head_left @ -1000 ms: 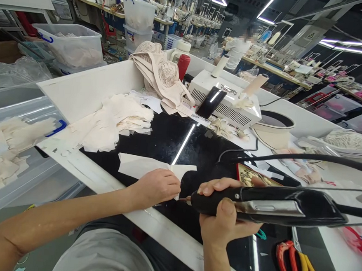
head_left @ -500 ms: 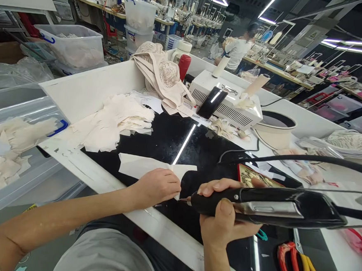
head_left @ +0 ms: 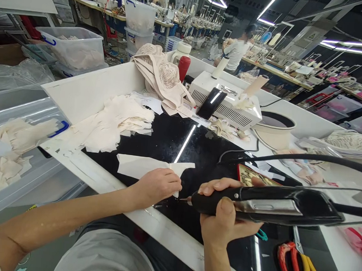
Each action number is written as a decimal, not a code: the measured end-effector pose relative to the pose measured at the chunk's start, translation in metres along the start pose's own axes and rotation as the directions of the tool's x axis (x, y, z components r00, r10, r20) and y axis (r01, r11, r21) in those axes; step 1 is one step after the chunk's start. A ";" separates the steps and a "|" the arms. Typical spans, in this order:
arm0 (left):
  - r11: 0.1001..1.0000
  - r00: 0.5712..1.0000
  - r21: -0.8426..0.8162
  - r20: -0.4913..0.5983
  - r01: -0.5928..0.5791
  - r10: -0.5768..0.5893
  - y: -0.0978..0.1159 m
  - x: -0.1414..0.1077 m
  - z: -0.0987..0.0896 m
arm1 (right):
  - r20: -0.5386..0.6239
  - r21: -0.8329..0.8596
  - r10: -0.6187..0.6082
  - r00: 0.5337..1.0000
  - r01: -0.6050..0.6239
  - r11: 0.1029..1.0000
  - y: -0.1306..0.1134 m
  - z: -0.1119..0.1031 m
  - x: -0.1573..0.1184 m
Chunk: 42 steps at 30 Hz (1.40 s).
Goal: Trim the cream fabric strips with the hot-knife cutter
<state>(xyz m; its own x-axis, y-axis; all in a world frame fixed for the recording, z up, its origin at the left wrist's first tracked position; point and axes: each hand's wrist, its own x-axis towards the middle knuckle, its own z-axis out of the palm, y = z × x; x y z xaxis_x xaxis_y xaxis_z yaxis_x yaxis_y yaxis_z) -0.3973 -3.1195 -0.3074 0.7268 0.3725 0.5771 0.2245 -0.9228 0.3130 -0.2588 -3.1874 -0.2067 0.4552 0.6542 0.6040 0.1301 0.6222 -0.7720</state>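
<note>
A cream fabric piece (head_left: 138, 165) lies on the black tabletop (head_left: 159, 138) near the table's white front edge (head_left: 167, 235), its longer part reaching left and a shorter part right. The left hand (head_left: 159, 185) is palm down over its near side, knuckles up and fingers curled, pinching a fold that pokes out below the fingertips. That arm comes in from the lower left, bent at the elbow, its forearm slanting across the white edge.

The right hand (head_left: 221, 225) is wrapped around a black handheld tool (head_left: 269, 195), thumb pressed along the near side, fingers curled over the far side, forearm rising steeply from the bottom. The tool lies roughly level, its thin tip (head_left: 186, 200) pointing left, just beside the fold; I cannot tell whether they touch.

Beyond the right hand sits a red-rimmed tray (head_left: 258, 176) of small pieces; scissors (head_left: 298, 269) lie to its right. Farther off are stacked cream pieces (head_left: 114, 118) and a phone (head_left: 212, 102) leaning against a white box (head_left: 236, 116).
</note>
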 end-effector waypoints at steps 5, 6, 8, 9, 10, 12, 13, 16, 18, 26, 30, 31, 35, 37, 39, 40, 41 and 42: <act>1.000 1.000 -0.006 0.017 0.011 -0.011 0.000 -0.001 0.002 | -0.043 0.034 0.000 0.999 0.001 0.999 -0.001 0.006 0.003; 1.000 1.000 -0.015 0.014 0.012 -0.012 0.000 -0.001 0.001 | -0.036 0.041 0.001 0.999 0.001 0.999 -0.001 0.006 0.002; 0.999 1.000 -0.030 0.005 0.017 -0.017 0.001 0.000 0.000 | -0.018 0.043 -0.006 1.000 0.007 0.999 0.000 0.006 0.002; 0.999 1.000 -0.034 -0.001 0.020 -0.020 0.001 0.000 -0.001 | -0.010 0.040 -0.011 1.000 0.011 0.999 0.001 0.006 0.001; 0.999 1.000 -0.037 -0.007 0.021 -0.021 0.002 0.000 -0.001 | -0.004 0.034 -0.016 1.000 0.016 0.999 0.001 0.006 0.001; 0.999 1.000 -0.038 -0.018 0.018 -0.018 0.002 0.001 -0.003 | -0.004 0.021 -0.027 1.000 0.027 0.999 0.003 0.006 0.001; 0.999 1.000 -0.037 -0.020 0.016 -0.017 0.003 0.001 -0.003 | -0.007 0.017 -0.036 0.999 0.036 0.999 0.004 0.006 0.001; 0.999 1.000 -0.029 -0.019 0.016 -0.016 0.003 0.002 -0.003 | -0.010 0.013 -0.048 0.999 0.048 0.999 0.006 0.005 0.002; 1.000 1.000 -0.025 -0.020 0.014 -0.014 0.003 0.002 -0.003 | -0.006 0.018 -0.047 0.999 0.047 0.999 0.006 0.005 0.002; 0.999 0.999 -0.006 -0.038 0.038 -0.038 0.003 0.000 -0.003 | -0.013 -0.009 -0.026 1.000 0.026 1.000 0.005 0.004 0.001; 0.999 0.999 -0.017 0.008 -0.030 0.031 0.002 0.001 -0.006 | 0.002 -0.009 -0.027 1.000 0.027 1.000 0.004 0.004 0.001; 0.999 0.999 -0.021 0.015 -0.043 0.044 0.002 0.002 -0.007 | 0.003 -0.007 -0.027 1.000 0.027 1.000 0.004 0.004 0.001; 0.996 0.997 -0.054 0.025 -0.070 0.071 -0.002 0.002 -0.013 | -0.003 -0.001 -0.020 1.000 0.020 1.000 0.005 0.003 0.000; 0.993 0.995 -0.076 0.035 -0.092 0.095 -0.004 0.000 -0.017 | -0.004 -0.007 -0.031 1.000 0.031 0.999 0.005 0.003 0.000; 0.987 0.991 -0.098 0.039 -0.125 0.129 -0.007 -0.002 -0.020 | -0.009 -0.010 -0.040 0.999 0.040 0.999 0.005 0.004 0.000; 0.984 0.988 -0.108 0.037 -0.142 0.147 -0.008 -0.003 -0.021 | -0.011 -0.007 -0.040 0.999 0.040 0.999 0.005 0.004 0.001; 0.981 0.986 -0.116 0.033 -0.157 0.162 -0.010 -0.004 -0.022 | -0.014 -0.002 -0.038 0.999 0.038 0.999 0.005 0.004 0.001; 0.979 0.985 -0.121 0.032 -0.167 0.172 -0.011 -0.005 -0.022 | -0.016 0.003 -0.038 0.999 0.038 0.999 0.005 0.005 0.001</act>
<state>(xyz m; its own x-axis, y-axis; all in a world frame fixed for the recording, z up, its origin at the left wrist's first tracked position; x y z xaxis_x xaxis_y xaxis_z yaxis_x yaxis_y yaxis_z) -0.4176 -3.1092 -0.2969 0.7747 0.2050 0.5983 0.0198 -0.9534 0.3011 -0.2619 -3.1819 -0.2094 0.4644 0.6231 0.6293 0.1447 0.6476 -0.7481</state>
